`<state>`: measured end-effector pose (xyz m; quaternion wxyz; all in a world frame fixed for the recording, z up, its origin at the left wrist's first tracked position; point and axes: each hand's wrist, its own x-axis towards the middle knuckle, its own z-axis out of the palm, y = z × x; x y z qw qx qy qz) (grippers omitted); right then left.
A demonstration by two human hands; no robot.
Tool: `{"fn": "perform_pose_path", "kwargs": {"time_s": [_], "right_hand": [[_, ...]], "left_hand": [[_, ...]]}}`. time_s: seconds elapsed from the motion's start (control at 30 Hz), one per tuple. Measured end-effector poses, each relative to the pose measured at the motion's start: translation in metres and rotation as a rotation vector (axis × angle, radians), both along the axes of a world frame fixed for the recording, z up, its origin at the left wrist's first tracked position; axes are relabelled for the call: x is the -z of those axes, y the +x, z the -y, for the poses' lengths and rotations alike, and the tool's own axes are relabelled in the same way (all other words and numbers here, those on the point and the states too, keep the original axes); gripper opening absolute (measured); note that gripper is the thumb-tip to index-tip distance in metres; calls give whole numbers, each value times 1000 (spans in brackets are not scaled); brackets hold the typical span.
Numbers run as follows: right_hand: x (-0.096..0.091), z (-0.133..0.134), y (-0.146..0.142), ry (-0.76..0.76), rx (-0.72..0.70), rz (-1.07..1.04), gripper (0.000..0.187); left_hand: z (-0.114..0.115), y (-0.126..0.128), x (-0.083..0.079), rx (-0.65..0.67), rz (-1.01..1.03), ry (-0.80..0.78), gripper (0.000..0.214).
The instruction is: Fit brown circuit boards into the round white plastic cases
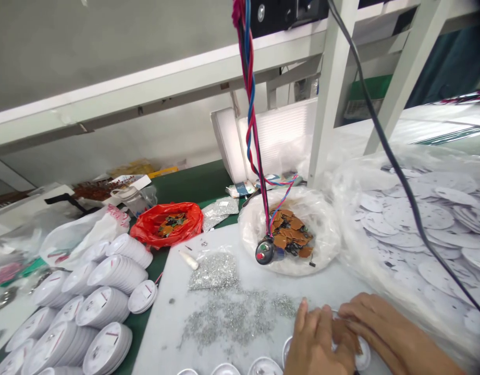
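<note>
At the front right, my left hand (318,336) and my right hand (384,328) meet over a white round plastic housing (364,357). Between them shows a small brown circuit board (340,329), with the fingers of both hands closed about it; part of it is hidden. Beside my left hand, more white round housings (264,367) line the front edge. Loose small silvery metal parts (234,317) lie scattered to the left of the hands. Behind them, a clear bag (214,270) holds more of these parts.
Stacks of white round housings (102,307) fill the left. A clear bag of brown boards (325,245) and a red bag (188,229) stand behind. White discs (423,224) heap at right. A push-button switch (265,251) hangs on twisted wires; a black cable (384,140) crosses the right.
</note>
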<state>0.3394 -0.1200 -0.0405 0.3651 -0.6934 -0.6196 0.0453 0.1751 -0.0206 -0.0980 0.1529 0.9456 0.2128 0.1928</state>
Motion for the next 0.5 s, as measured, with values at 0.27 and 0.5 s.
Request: {"fn": "perform_pose_path", "kwargs": {"time_s": [0.27, 0.5], "right_hand": [[-16, -13, -4, -209, -69, -26, 40], [-24, -13, -10, -241, -59, -43, 40]], "left_hand": [[11, 9, 46, -169, 120, -58, 55], [9, 9, 40, -200, 310, 35, 49]]}}
